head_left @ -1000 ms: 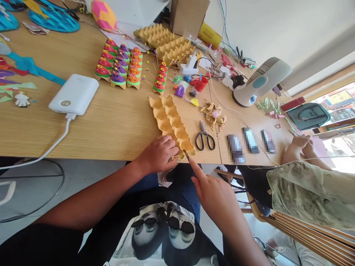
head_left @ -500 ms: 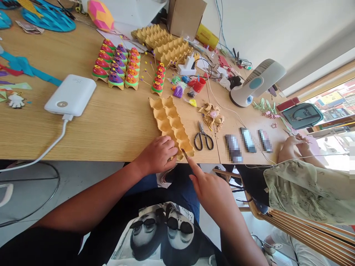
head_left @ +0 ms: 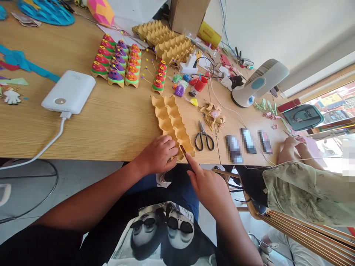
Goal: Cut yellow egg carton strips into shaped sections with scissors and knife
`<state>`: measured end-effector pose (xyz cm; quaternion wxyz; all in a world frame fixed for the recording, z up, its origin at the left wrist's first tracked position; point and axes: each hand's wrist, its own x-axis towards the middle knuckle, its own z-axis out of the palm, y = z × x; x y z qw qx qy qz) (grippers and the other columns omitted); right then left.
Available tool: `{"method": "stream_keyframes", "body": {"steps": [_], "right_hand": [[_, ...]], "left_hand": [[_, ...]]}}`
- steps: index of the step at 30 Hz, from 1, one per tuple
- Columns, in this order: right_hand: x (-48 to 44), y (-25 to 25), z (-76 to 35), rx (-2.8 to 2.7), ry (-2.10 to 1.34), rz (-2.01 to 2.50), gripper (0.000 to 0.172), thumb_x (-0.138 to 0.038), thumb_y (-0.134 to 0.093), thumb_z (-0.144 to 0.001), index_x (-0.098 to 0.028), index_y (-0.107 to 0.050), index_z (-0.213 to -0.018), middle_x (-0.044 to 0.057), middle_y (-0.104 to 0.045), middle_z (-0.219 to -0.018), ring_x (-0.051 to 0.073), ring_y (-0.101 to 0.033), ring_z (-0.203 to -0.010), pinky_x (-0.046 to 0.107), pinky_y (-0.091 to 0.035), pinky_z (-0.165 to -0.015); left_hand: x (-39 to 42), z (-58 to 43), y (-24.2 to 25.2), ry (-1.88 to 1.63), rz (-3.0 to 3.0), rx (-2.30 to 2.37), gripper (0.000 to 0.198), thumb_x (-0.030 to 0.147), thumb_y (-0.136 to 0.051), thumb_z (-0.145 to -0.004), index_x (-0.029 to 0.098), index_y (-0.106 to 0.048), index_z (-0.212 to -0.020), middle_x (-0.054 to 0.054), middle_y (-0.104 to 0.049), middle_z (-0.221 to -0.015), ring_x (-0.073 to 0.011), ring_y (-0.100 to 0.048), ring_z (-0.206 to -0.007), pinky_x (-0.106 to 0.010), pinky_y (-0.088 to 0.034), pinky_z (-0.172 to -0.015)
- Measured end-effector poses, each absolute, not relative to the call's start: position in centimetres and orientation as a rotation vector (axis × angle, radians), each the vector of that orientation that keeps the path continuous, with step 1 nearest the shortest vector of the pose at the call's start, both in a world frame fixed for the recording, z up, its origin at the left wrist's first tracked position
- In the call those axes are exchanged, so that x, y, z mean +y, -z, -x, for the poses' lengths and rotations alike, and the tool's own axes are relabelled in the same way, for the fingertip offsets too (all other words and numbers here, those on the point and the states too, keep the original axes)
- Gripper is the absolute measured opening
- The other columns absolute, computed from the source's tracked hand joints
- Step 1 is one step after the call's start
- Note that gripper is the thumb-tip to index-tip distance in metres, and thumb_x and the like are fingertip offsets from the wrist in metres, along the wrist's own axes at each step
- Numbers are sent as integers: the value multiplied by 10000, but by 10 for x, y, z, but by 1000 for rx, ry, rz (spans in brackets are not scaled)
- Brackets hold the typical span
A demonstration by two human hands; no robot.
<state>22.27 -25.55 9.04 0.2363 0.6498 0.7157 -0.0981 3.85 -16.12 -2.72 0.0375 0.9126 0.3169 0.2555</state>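
Observation:
A tan moulded egg carton strip (head_left: 173, 119) lies on the wooden table, its near end at the front edge. My left hand (head_left: 161, 153) is closed on the carton's near left side, fingers curled over the rim. In my right hand (head_left: 207, 184) is a slim dark blade, which looks like a craft knife (head_left: 183, 150); the index finger stretches along it. The blade's tip rests at the carton between its cups near the closest end; how deep it goes I cannot tell. Black-handled scissors (head_left: 204, 136) lie just right of the carton.
Painted egg-carton pieces (head_left: 116, 66) stand in rows behind, with pins stuck up among them. A white power bank (head_left: 69, 92) with a cable lies left. Torn carton scraps (head_left: 213, 113), several phones (head_left: 248, 140) and a white fan (head_left: 259, 83) are right. Another person's hands (head_left: 295, 146) work far right.
The blade tip has shifted slightly to the left and away from me along the carton. My left hand keeps its hold. The view has tilted a little.

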Motion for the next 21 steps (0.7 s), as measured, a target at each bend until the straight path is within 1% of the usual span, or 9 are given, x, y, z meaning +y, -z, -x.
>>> {"method": "stream_keyframes", "body": {"steps": [4,6,10,14,21], "right_hand": [[-272,-79,-225,1964,194,-1800,623,-321,-418,-1131,-308,-205,-1717,51,-814,-918,213,-786,-801,255,-457,-592],[-282,-73,-226,1951,192,-1817,629,-300,-434,-1126,-316,-214,-1714,42,-804,-901,204,-779,-789,253,-444,-582],[-294,-55,-231,1991,193,-1868,633,-288,-446,-1121,-317,-223,-1712,32,-794,-913,186,-763,-779,254,-435,-585],[-301,-29,-238,2081,163,-1924,611,-299,-443,-1123,-287,-258,-1706,31,-778,-921,172,-744,-787,254,-452,-618],[-314,-3,-248,2220,98,-1936,593,-287,-483,-1105,-300,-344,-1681,21,-745,-869,168,-717,-735,256,-442,-613]], "left_hand": [[-161,-39,28,-781,-2795,986,164,303,-598,-951,199,-633,-830,-96,-635,-932,-304,-591,-1063,-461,-521,-947],[-161,-39,28,-763,-2796,988,162,305,-602,-947,199,-632,-829,-94,-633,-929,-306,-592,-1067,-461,-522,-946],[-161,-38,27,-762,-2815,980,138,291,-608,-933,197,-634,-835,-89,-624,-917,-311,-592,-1077,-460,-523,-952],[-161,-38,26,-759,-2833,981,123,279,-604,-925,195,-639,-842,-87,-618,-912,-319,-594,-1077,-463,-528,-953],[-160,-38,26,-751,-2837,983,110,273,-609,-909,194,-653,-847,-90,-624,-914,-326,-597,-1078,-473,-540,-949]]}}
